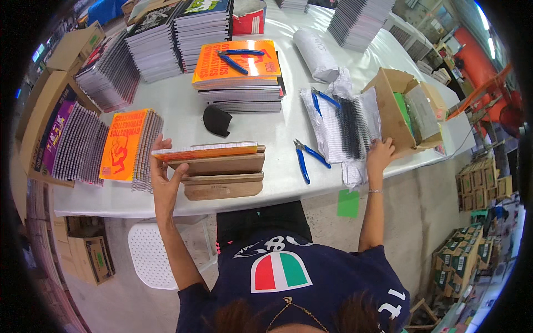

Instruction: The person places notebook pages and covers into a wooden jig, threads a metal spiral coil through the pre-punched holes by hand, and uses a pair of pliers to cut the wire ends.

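My left hand (164, 175) grips the left end of an orange-covered notebook (208, 151), thumb in front and fingers behind. The notebook stands on edge in a slotted wooden stand (222, 180) near the table's front edge. To the right, my right hand (381, 158) has its fingers curled at the near right corner of a white wrapper, beside a pile of black spiral binding coils (353, 127). Whatever lies between those fingers is too small to make out. Blue-handled cutters (311, 158) rest on the table between my hands; another pair (325, 100) lies by the coils.
An open cardboard box (397, 102) stands right of the coils. Behind the stand are a black curved object (217, 121) and an orange-topped notebook stack (239, 69) bearing blue cutters (240, 60). Spiral-bound notebooks (126, 145) line the left side. A white wrapped roll (315, 55) lies farther back.
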Demonstrator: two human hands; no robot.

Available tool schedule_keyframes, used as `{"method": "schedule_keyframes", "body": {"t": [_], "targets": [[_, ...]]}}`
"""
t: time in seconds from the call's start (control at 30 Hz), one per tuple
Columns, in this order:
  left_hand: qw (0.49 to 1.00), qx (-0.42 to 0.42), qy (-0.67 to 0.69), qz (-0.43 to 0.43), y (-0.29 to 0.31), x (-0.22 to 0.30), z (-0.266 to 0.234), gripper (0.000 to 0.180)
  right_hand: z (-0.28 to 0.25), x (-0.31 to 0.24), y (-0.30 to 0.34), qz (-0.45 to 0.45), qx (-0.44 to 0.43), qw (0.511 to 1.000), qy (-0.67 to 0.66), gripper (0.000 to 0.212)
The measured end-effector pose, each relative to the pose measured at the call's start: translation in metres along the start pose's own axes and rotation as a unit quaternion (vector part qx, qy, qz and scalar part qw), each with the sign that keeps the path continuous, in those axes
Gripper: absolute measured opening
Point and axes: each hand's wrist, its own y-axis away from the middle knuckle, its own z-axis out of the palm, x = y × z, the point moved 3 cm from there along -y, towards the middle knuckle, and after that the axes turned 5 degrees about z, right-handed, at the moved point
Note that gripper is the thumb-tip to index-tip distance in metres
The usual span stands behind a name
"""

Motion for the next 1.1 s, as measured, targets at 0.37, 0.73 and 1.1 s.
{"method": "schedule_keyframes", "body": {"t": [0.37,0.73,1.1], "targets": [[0.999,-0.005,0.022,0.029,0.003,0.006,0.009,0.081,-0.033,-0.005,0.003,0.104,0.058,0.976,-0.182,0.023],[0.897,0.116,-0.342,0.256,0.024,0.072,0.089,0.066,-0.128,-0.067,0.007,0.043,-0.041,0.616,-0.786,0.035],[0.897,0.053,-0.379,0.220,0.009,0.061,0.144,0.034,-0.177,-0.183,0.063,-0.210,-0.378,0.590,-0.682,0.029]]}}
